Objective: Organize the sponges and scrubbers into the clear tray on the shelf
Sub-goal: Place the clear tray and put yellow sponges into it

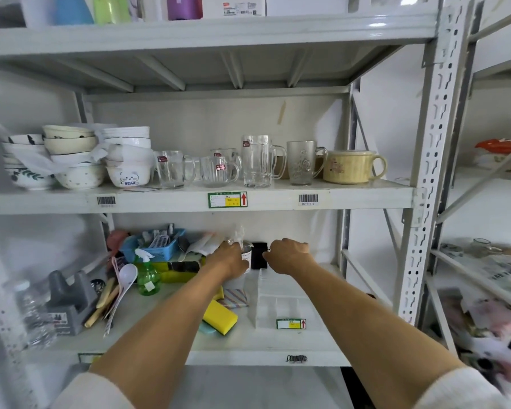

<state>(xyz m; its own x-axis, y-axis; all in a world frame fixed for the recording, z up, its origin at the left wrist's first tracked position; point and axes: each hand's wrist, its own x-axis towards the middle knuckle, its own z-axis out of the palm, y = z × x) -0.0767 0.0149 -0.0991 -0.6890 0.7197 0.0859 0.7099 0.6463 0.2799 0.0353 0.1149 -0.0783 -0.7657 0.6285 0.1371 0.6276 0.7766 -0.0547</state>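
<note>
A clear tray [273,305] stands on the lower shelf [248,343], right of centre. Left of it lies a yellow sponge [220,317] on top of a light blue pad [206,328], with a striped cloth pad [236,298] behind them. A pack of yellow-green sponges [179,273] lies further back. My left hand [230,259] is closed around a clear-wrapped item [238,234] at the back of the shelf, next to a silver can [247,255]. My right hand [289,255] curls its fingers on the right edge of a black item [258,256] behind the tray.
A green spray bottle [148,276], a blue basket [154,246], a grey holder [71,302] and spoons [115,293] crowd the lower shelf's left side. Bowls [71,157] and glass mugs [257,160] fill the shelf above. A steel upright [428,184] stands at the right.
</note>
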